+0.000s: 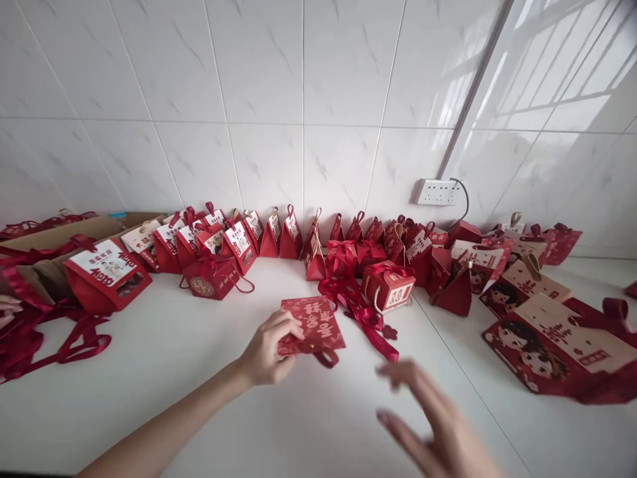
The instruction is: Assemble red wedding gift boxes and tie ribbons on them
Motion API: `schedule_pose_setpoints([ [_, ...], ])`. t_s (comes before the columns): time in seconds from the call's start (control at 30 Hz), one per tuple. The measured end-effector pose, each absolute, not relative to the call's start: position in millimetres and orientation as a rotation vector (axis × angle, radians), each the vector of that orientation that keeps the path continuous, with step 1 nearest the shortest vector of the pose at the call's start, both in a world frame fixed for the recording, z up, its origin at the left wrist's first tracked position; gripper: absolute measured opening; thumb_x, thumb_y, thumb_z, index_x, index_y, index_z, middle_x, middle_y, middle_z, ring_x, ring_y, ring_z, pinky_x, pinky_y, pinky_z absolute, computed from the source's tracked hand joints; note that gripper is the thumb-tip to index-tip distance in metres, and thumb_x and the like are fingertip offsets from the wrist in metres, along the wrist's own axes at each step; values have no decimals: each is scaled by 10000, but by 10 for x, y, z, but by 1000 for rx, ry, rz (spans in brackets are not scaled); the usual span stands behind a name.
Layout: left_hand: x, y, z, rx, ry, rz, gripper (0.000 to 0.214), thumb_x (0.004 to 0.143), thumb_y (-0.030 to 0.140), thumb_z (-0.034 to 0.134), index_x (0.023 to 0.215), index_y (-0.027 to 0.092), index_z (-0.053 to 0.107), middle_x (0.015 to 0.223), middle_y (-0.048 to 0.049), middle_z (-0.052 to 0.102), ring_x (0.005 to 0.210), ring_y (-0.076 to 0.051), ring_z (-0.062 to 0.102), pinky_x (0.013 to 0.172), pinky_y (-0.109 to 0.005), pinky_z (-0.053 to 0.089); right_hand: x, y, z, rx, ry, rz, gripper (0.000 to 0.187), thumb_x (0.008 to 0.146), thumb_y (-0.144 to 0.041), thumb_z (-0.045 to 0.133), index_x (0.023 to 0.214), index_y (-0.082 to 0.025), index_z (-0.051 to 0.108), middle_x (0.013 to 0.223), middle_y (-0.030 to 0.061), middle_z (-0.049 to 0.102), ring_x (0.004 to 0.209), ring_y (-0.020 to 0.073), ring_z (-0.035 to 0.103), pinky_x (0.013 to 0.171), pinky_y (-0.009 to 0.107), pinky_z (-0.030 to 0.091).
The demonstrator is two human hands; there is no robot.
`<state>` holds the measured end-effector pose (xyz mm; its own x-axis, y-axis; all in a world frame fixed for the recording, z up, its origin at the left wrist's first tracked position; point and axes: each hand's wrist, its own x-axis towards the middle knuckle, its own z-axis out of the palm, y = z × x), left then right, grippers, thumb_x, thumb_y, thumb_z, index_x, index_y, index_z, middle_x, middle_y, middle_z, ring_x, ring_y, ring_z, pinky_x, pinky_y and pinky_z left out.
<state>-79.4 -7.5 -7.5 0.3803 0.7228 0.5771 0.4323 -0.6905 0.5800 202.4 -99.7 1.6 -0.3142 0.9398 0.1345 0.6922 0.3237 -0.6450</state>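
Note:
My left hand [273, 345] is closed on the left edge of a red gift box [316, 322] with pale lettering, held low over the white table. A dark red ribbon loop hangs from the box's near edge. To the right, my right hand [423, 411] is blurred, its thumb and fingers apart with nothing between them. Just behind the held box lies a loose red ribbon [355, 309] with a small flower-shaped piece [390, 332] near its end. A red box with a cord handle [391, 287] stands beside that ribbon.
Several red gift boxes [269, 238] line the tiled wall. Larger boxes with cartoon figures [557, 338] lie at right. A cardboard carton [124, 219] and heaped ribbons [74, 342] are at left, where part of another hand [8, 312] shows. A power strip [440, 192] is on the wall.

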Motion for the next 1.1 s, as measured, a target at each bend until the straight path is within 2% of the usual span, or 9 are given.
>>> schedule_pose_setpoints([
  [0.1, -482, -115, 36, 2201, 943, 1201, 28, 693, 204, 542, 713, 185, 546, 714, -30, 551, 675, -167, 520, 634, -294, 434, 1879, -498, 234, -1090, -2022, 454, 570, 826, -450, 612, 1293, -185, 419, 1326, 142, 453, 1223, 241, 456, 1016, 364, 420],
  [0.23, -146, 89, 52, 1909, 855, 1053, 201, 741, 344, 541, 665, 175, 465, 580, 27, 454, 532, -113, 437, 521, -244, 378, 1665, -22, 314, -992, -1925, 579, 212, 890, -338, 515, 1024, -178, 554, 907, 43, 629, 828, 145, 603, 766, 269, 498],
  [0.3, -43, 142, -24, 1854, 866, 1137, 216, 783, 371, 475, 691, 183, 421, 578, 35, 425, 521, -106, 419, 511, -239, 372, 1603, 108, 242, -1014, -1716, 616, 214, 856, -352, 559, 982, -179, 560, 741, -6, 595, 677, 125, 575, 647, 239, 484],
  [0.5, -60, 24, -201, 2081, 760, 1376, 133, 835, 263, 471, 733, 179, 453, 669, 11, 474, 609, -121, 496, 603, -259, 439, 1544, 77, -48, -838, -1454, 441, 171, 833, -354, 586, 899, -197, 573, 720, -14, 581, 622, 118, 568, 554, 228, 468],
  [0.6, -124, -11, -208, 2173, 728, 1452, 86, 827, 198, 487, 905, 172, 512, 808, -31, 564, 716, -148, 579, 664, -276, 493, 1518, -20, -106, -813, -1488, 336, 113, 861, -303, 562, 916, -204, 572, 724, -8, 595, 611, 116, 575, 549, 231, 481],
  [0.7, -133, -18, -208, 2179, 667, 1582, 365, 812, 138, 497, 1170, 180, 440, 1022, -90, 591, 922, -191, 611, 789, -322, 525, 1481, -76, -130, -775, -1480, 262, 123, 866, -282, 572, 969, -215, 561, 737, -5, 609, 627, 119, 592, 563, 236, 500],
  [0.77, -115, -31, -197, 2195, 544, 1668, 429, 807, 111, 501, 1220, 178, 407, 1108, -116, 560, 941, -184, 609, 793, -325, 538, 1451, -107, -137, -737, -1463, 315, 209, 848, -279, 611, 1029, -233, 517, 705, -28, 599, 604, 114, 589, 548, 228, 498],
  [0.93, -60, -83, -105, 2203, 526, 1706, 334, 816, 75, 566, 1117, 183, 469, 1092, -103, 584, 811, -120, 634, 682, -239, 558, 1419, -182, -127, -700, -1369, 403, 248, 803, -258, 677, 853, -235, 435, 692, -57, 554, 565, 89, 543, 506, 192, 456],
  [1.1, -89, -94, 1, 2269, 543, 1623, 185, 808, 34, 569, 925, 169, 521, 929, -80, 680, 862, -159, 671, 709, -246, 562, 1483, -203, -86, -561, -1629, 227, 60, 863, -171, 507, 815, -196, 481, 710, 0, 519, 611, 119, 492, 548, 255, 438],
])
